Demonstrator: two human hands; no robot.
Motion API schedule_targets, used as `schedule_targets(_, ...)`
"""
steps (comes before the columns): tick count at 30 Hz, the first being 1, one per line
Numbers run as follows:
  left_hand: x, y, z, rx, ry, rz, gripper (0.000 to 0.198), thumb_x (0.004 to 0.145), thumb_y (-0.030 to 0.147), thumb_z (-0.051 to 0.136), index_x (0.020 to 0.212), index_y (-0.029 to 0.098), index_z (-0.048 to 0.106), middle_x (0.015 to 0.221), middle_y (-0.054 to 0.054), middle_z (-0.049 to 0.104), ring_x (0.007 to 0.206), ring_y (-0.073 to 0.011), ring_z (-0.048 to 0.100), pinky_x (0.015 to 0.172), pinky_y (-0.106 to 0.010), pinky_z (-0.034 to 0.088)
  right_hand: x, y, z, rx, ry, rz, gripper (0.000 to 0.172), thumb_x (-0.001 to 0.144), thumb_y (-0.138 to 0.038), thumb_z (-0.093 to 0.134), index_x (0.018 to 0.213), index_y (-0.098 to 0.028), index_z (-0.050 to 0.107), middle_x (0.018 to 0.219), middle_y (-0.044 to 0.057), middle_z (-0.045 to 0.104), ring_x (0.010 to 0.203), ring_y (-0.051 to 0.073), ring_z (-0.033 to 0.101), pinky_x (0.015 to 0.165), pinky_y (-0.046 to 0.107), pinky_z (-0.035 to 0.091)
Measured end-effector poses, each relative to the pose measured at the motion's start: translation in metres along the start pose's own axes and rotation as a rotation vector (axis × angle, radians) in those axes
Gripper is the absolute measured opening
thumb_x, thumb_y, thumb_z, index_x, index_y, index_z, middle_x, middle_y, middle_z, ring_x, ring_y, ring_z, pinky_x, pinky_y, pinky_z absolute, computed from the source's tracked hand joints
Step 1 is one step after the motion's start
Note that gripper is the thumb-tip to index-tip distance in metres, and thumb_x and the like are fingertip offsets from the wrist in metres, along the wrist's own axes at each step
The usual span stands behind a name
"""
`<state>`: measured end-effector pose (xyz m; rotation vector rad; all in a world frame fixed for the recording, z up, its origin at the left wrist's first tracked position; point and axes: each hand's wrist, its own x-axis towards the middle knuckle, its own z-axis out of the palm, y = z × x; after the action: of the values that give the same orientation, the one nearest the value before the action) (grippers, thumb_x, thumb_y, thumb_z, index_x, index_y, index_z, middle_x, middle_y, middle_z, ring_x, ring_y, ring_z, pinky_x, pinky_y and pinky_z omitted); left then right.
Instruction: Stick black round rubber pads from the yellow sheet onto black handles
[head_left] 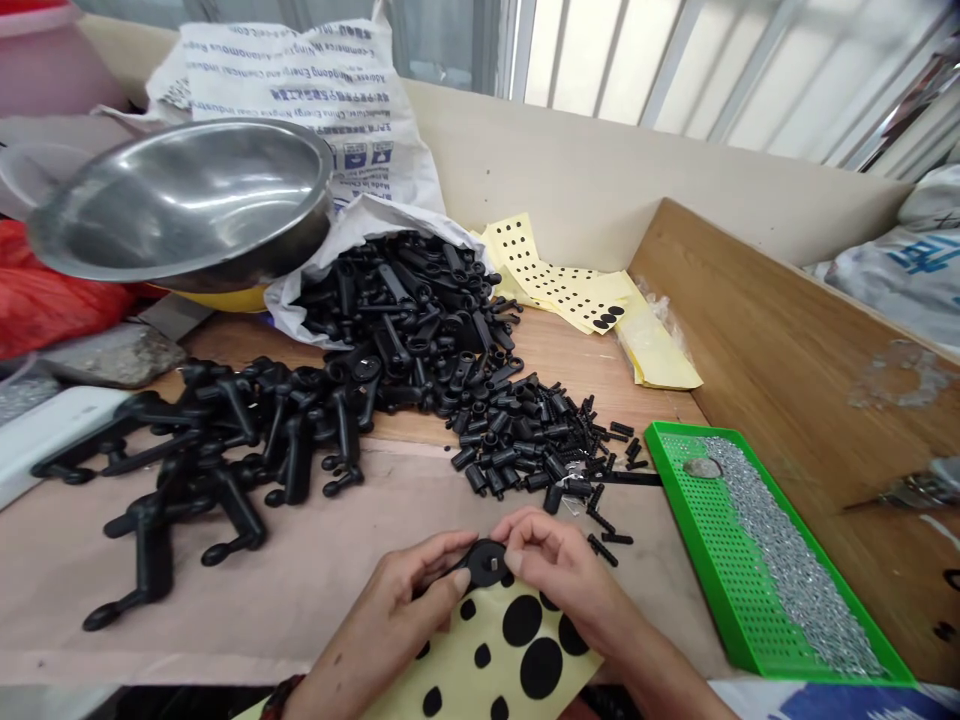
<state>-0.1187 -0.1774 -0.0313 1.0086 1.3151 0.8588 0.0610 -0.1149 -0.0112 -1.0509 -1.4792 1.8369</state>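
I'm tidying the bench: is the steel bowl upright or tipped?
Tipped: the stainless steel bowl slants, its rim rising rightward, its inside facing the camera.

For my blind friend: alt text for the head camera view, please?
A left hand and right hand hold a black round part above a yellow sheet of black dots. Behind them, black plastic handles spill from a white sack across a wooden bench, beside a steel bowl. A green perforated tray of tiny silver pieces sits at right.
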Motion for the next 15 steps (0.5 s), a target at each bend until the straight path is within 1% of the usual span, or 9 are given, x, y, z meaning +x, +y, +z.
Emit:
schedule_targets(3,-0.001,0.000,0.001,0.071,0.017,0.014,0.039,0.080,0.037,0.057,0.114,0.018,0.062,0.099,-0.006,0.070,0.071,-0.0175,0.059,0.055,-0.022,0.045,0.001,0.003,0.000,-0.015,0.005,0.008,0.018,0.068,-0.031,0.063,0.063,-0.017,0.052,0.089,0.005,0.056,0.081,0.017,0.052,0.071,0.027,0.040)
schedule_targets(7,-0.002,0.003,0.003,0.220,0.108,0.051,0.036,0.078,0.042,0.057,0.106,0.020,0.067,0.087,-0.004,0.071,0.072,-0.0202,0.061,0.058,-0.023,0.047,0.002,0.007,0.000,-0.038,0.009,0.040,0.016,0.068,-0.029,0.061,0.064,-0.018,0.050,0.085,0.005,0.058,0.077,0.017,0.052,0.067,0.027,0.041)
schedule_targets(9,-0.003,0.005,0.003,0.251,0.128,0.067,0.037,0.078,0.041,0.057,0.107,0.020,0.066,0.091,-0.004,0.072,0.074,-0.0208,0.062,0.061,-0.024,0.048,0.001,0.007,0.002,-0.040,0.001,0.040,0.014,0.068,-0.028,0.060,0.064,-0.019,0.050,0.085,0.004,0.059,0.076,0.017,0.053,0.066,0.026,0.041)
schedule_targets(11,-0.004,0.007,0.003,0.252,0.102,0.072,0.038,0.080,0.038,0.056,0.112,0.020,0.064,0.095,-0.004,0.071,0.075,-0.0201,0.061,0.062,-0.023,0.049,-0.001,0.006,0.004,-0.050,-0.010,0.022,0.013,0.069,-0.027,0.059,0.065,-0.018,0.050,0.086,0.004,0.059,0.075,0.016,0.053,0.064,0.025,0.041)
schedule_targets(12,-0.004,0.008,0.002,0.248,0.074,0.070,0.037,0.081,0.037,0.055,0.114,0.020,0.063,0.094,-0.004,0.071,0.073,-0.0189,0.061,0.062,-0.022,0.048,-0.002,0.006,0.006,-0.065,-0.015,0.008,0.012,0.069,-0.027,0.058,0.064,-0.018,0.050,0.086,0.004,0.059,0.074,0.015,0.053,0.063,0.025,0.041)
schedule_targets(15,-0.004,0.014,0.003,0.190,-0.017,0.043,0.035,0.084,0.037,0.053,0.114,0.021,0.063,0.080,0.000,0.069,0.062,-0.0136,0.056,0.054,-0.018,0.045,-0.006,0.004,0.009,-0.164,-0.007,-0.084,0.010,0.071,-0.021,0.054,0.062,-0.018,0.050,0.083,0.003,0.060,0.068,0.012,0.052,0.059,0.022,0.040)
